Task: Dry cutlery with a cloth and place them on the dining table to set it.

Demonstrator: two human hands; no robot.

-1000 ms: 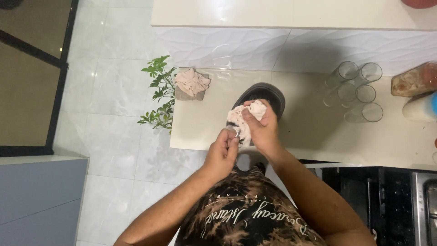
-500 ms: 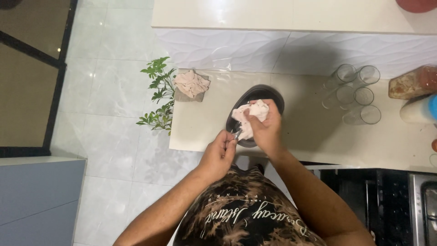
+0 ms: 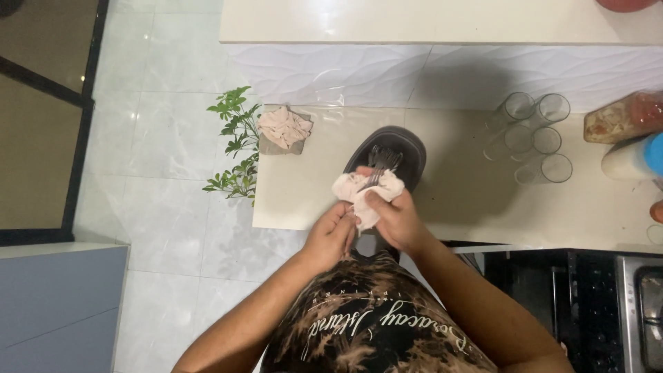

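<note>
A dark oval bowl (image 3: 407, 150) sits on the cream counter, with several metal forks (image 3: 384, 159) lying inside it. My right hand (image 3: 394, 215) holds a crumpled pale pink cloth (image 3: 353, 186) at the bowl's near rim, wrapped around a fork whose tines stick out toward the bowl. My left hand (image 3: 335, 233) pinches the handle end of that fork just below the cloth. Both hands are close together above the counter's front edge.
A second pink cloth (image 3: 283, 129) lies on the counter's left corner beside a leafy green plant (image 3: 238, 148). Several clear glasses (image 3: 535, 135) stand to the right. A bagged item (image 3: 625, 117) and a white container (image 3: 632, 157) sit at the far right. A dark stove (image 3: 594, 304) is lower right.
My right hand with the cloth slid back toward me, off the bowl, uncovering the forks inside. My left hand stayed on the fork handle.
</note>
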